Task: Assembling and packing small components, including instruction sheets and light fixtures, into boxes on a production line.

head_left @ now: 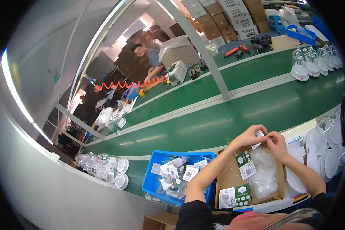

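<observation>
Two hands | left hand, right hand pinch white tag | above cardboard box

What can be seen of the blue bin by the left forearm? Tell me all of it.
The blue bin is a shallow rectangular plastic tray with an open top, sitting at the near edge of the green conveyor. It holds a loose heap of small white and green tags. A cardboard box stands right beside it, and the person's left forearm crosses over its right end.
</observation>
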`<state>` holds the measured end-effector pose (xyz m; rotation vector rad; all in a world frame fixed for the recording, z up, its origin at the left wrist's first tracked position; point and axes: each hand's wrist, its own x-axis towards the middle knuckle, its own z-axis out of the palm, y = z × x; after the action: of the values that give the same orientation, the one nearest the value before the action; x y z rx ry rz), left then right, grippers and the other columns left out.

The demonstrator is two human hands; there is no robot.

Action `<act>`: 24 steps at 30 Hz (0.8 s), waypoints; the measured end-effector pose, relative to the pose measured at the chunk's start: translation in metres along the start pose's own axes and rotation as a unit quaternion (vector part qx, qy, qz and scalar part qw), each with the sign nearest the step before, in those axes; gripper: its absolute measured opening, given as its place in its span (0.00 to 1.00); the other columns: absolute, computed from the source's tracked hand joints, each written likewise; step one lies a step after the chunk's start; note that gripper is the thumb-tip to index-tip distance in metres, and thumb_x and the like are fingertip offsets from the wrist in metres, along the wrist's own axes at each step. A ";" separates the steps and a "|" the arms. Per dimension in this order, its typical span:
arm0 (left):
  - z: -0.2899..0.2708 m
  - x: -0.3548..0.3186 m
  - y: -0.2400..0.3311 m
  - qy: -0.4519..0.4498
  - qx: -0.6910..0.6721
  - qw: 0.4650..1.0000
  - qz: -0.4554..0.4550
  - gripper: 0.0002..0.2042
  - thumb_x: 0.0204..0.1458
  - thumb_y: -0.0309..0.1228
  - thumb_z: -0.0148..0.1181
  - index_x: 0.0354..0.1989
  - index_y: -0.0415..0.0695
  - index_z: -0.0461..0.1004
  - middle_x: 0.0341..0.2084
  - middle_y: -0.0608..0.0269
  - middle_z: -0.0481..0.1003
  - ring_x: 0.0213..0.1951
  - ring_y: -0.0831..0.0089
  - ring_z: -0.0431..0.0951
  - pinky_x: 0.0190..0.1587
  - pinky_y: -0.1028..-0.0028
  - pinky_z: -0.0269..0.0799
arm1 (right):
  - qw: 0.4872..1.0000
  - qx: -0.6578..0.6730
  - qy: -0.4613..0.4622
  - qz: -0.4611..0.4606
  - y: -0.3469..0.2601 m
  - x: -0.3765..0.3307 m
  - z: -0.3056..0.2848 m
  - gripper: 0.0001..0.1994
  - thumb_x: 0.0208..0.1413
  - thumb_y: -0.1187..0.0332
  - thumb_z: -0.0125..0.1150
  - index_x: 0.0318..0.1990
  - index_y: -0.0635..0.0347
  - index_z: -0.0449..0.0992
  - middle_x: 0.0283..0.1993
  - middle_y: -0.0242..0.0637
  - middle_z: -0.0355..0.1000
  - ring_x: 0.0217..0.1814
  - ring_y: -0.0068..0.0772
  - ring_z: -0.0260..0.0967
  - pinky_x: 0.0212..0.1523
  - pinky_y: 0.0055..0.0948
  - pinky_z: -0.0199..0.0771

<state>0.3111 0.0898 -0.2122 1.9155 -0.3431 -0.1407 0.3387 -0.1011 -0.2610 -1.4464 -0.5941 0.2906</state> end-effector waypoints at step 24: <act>0.009 0.002 0.000 0.026 -0.077 0.996 0.019 0.11 0.54 0.31 0.58 0.41 0.38 0.71 0.31 0.65 0.74 0.36 0.80 0.72 0.40 0.77 0.70 | 0.995 0.075 -0.019 0.056 0.013 0.003 -0.010 0.04 0.62 0.72 0.50 0.38 0.61 0.71 0.24 0.25 0.67 0.21 0.12 0.62 0.21 0.14 0.61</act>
<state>0.3111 0.0808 -0.2159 1.7557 -0.3233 -0.0898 0.3483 -0.1061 -0.2735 -1.3331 -0.5119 0.4420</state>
